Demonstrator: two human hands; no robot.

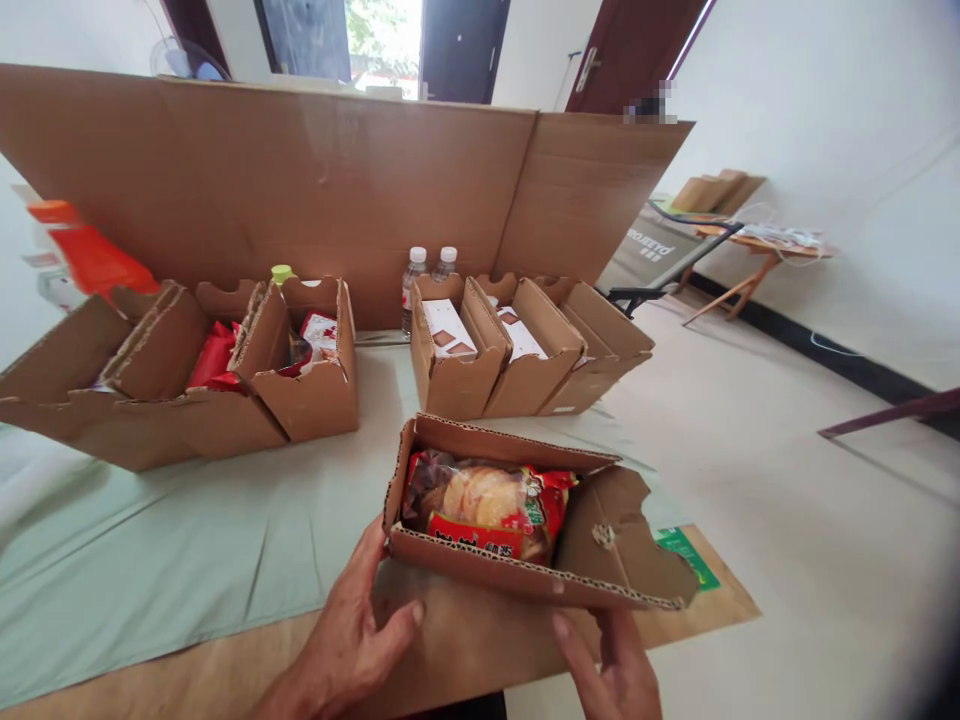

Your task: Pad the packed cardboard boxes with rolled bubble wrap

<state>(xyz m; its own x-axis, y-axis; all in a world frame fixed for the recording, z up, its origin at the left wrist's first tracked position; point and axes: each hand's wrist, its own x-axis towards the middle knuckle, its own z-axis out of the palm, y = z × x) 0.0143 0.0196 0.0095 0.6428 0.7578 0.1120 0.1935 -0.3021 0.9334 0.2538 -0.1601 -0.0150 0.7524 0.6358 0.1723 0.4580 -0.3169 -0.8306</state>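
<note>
A small open cardboard box [480, 566] lies near the table's front edge with a red snack packet [487, 510] of round crackers inside. My left hand [352, 630] touches the box's left near corner, thumb along its front wall. My right hand [611, 670] sits under the box's right front edge, below an open side flap [630, 545]. Neither hand grips the packet.
Two groups of open cardboard boxes stand behind: left ones [300, 385] hold red packets, right ones [457, 365] hold white cartons. Two water bottles [427, 265] and a tall cardboard sheet [315, 180] stand at the back. A pale green cloth [150, 540] covers the table.
</note>
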